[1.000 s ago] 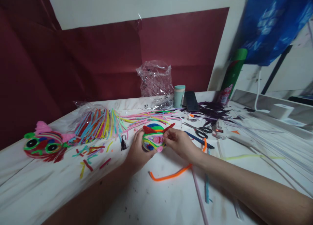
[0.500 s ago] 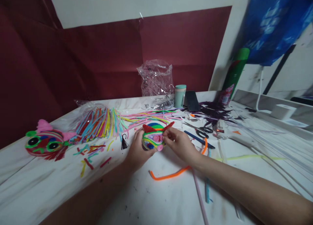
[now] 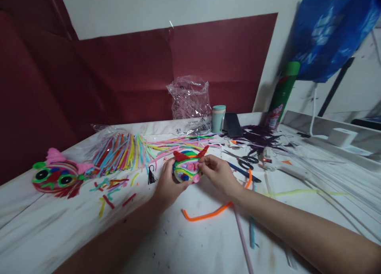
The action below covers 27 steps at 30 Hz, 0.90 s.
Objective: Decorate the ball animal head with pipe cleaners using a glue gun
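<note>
Between my hands is a round pipe-cleaner animal head in coiled bands of several colours, with two red pointed ears and pink knobs on its front. My left hand is wrapped round its left side and underside, gripping it just above the table. The fingers of my right hand are pinched together at its right side, below the right ear; what lies between the fingertips is hidden. A bent orange pipe cleaner lies on the table below, partly behind my right forearm.
At left sits a finished-looking pipe-cleaner head with big eyes. Coloured pipe cleaners, cut scraps and a black tassel lie nearby. On the right are scissors, a glue gun and a phone beside a mint cup.
The camera view has shifted slightly. The head has tilted a little in my left hand, its right red ear now standing more upright. My right fingers stay at its right side.
</note>
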Available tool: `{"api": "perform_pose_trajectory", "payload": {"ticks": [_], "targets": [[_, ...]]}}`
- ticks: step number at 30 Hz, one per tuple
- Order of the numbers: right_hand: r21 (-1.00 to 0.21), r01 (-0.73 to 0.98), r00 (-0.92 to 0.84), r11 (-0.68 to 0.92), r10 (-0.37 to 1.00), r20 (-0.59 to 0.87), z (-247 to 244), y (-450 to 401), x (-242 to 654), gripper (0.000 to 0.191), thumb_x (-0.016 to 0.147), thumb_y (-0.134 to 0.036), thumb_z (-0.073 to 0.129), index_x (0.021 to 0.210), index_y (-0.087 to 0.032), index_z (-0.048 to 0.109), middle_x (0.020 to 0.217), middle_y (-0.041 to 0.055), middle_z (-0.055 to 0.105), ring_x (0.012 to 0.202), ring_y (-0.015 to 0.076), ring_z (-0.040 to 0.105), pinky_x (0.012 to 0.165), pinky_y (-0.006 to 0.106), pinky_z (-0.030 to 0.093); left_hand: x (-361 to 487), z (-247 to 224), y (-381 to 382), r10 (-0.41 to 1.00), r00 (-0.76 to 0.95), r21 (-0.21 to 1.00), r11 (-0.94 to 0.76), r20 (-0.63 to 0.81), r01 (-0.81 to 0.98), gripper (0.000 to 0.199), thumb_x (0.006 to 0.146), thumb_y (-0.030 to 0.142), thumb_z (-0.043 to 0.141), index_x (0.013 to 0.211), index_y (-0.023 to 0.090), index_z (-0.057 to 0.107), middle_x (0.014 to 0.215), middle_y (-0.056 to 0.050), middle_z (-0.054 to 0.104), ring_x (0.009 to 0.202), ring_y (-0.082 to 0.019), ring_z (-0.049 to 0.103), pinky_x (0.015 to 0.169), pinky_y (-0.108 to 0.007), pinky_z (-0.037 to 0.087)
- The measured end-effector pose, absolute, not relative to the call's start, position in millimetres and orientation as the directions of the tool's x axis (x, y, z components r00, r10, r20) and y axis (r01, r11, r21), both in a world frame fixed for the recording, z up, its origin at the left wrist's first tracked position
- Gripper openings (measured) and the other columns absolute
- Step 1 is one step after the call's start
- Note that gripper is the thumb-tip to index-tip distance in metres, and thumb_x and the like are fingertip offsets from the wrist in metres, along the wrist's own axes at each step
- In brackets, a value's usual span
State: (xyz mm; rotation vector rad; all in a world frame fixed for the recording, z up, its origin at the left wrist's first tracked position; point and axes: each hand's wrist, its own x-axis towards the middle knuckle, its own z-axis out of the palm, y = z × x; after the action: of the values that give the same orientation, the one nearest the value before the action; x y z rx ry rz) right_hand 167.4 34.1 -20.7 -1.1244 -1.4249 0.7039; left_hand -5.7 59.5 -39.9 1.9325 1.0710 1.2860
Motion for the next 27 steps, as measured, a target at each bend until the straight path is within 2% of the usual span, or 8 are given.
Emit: {"api": "perform_pose_trajectory", "payload": {"ticks": [2, 5, 9, 13, 19, 23, 27], "targets": [[-0.932, 0.169, 0.135, 0.322, 0.929, 0.345, -18.7, 34.8, 168.4, 0.013, 0.073, -0.029, 0.053, 0.073, -0.017, 0.055, 0.065, -0.0001, 0.055, 0.059, 0.0128, 0.05, 0.056, 0.025, 0.041, -6.5, -42.0, 61.8, 0.865, 0.196, 0.826, -0.499, 0.461, 0.263, 0.07, 0.059, 0.021, 0.073, 0.122, 0.02, 0.043, 0.119, -0.01, 0.053, 0.111, -0.025, 0.051, 0.093, -0.04, 0.042], [-0.947, 0.147, 0.159, 0.284, 0.939, 0.306, -16.5, 35.7, 169.1, 0.013, 0.072, -0.028, 0.051, 0.069, -0.016, 0.055, 0.063, -0.0011, 0.052, 0.059, 0.0118, 0.047, 0.058, 0.025, 0.039, -7.5, -44.1, 64.7, 0.869, 0.165, 0.842, -0.493, 0.466, 0.219, 0.07, 0.058, 0.021, 0.073, 0.122, 0.02, 0.043, 0.119, -0.01, 0.054, 0.11, -0.025, 0.053, 0.093, -0.039, 0.043], [-0.968, 0.065, 0.212, 0.242, 0.945, 0.25, -19.8, 39.0, 168.8, 0.013, 0.069, -0.029, 0.051, 0.074, -0.017, 0.056, 0.07, 0.0002, 0.055, 0.065, 0.0138, 0.051, 0.058, 0.025, 0.04, -8.2, -44.1, 66.2, 0.901, 0.178, 0.892, -0.423, 0.395, 0.162, 0.074, 0.059, 0.021, 0.073, 0.124, 0.02, 0.039, 0.125, -0.012, 0.051, 0.112, -0.025, 0.052, 0.091, -0.037, 0.045], [-0.966, -0.05, 0.304, 0.255, 0.925, 0.229, -20.9, 43.2, 174.0, 0.007, 0.064, -0.023, 0.046, 0.067, -0.019, 0.052, 0.061, -0.0021, 0.051, 0.057, 0.0126, 0.048, 0.053, 0.024, 0.039, -8.6, -41.6, 65.7, 0.927, 0.196, 0.939, -0.338, 0.32, 0.065, 0.075, 0.06, 0.022, 0.072, 0.125, 0.02, 0.034, 0.127, -0.013, 0.049, 0.112, -0.025, 0.053, 0.09, -0.037, 0.048], [-0.951, -0.078, 0.368, 0.299, 0.895, 0.252, -11.3, 47.2, 186.9, 0.005, 0.064, -0.024, 0.042, 0.062, -0.021, 0.045, 0.049, -0.0075, 0.034, 0.043, 0.0093, 0.034, 0.044, 0.022, 0.031, -9.3, -38.9, 65.3, 0.931, 0.211, 0.95, -0.31, 0.298, 0.027, 0.071, 0.06, 0.022, 0.071, 0.121, 0.022, 0.035, 0.125, -0.011, 0.052, 0.111, -0.023, 0.055, 0.09, -0.037, 0.048], [-0.961, -0.049, 0.337, 0.271, 0.91, 0.239, -13.9, 46.6, 185.9, 0.01, 0.064, -0.024, 0.045, 0.07, -0.02, 0.052, 0.047, -0.0076, 0.037, 0.041, 0.0094, 0.033, 0.041, 0.022, 0.028, -10.3, -40.8, 67.3, 0.918, 0.226, 0.939, -0.343, 0.325, 0.041, 0.069, 0.062, 0.02, 0.069, 0.122, 0.023, 0.035, 0.124, -0.01, 0.053, 0.111, -0.023, 0.055, 0.09, -0.037, 0.049], [-0.956, -0.034, 0.281, 0.292, 0.92, 0.271, -17.1, 43.5, 183.2, 0.012, 0.063, -0.021, 0.041, 0.055, -0.019, 0.049, 0.048, -0.0033, 0.044, 0.047, 0.0109, 0.041, 0.046, 0.023, 0.03, -11.7, -43.1, 69.4, 0.923, 0.215, 0.94, -0.336, 0.319, 0.051, 0.07, 0.062, 0.019, 0.07, 0.122, 0.023, 0.035, 0.124, -0.01, 0.053, 0.11, -0.023, 0.056, 0.089, -0.037, 0.049]]}}
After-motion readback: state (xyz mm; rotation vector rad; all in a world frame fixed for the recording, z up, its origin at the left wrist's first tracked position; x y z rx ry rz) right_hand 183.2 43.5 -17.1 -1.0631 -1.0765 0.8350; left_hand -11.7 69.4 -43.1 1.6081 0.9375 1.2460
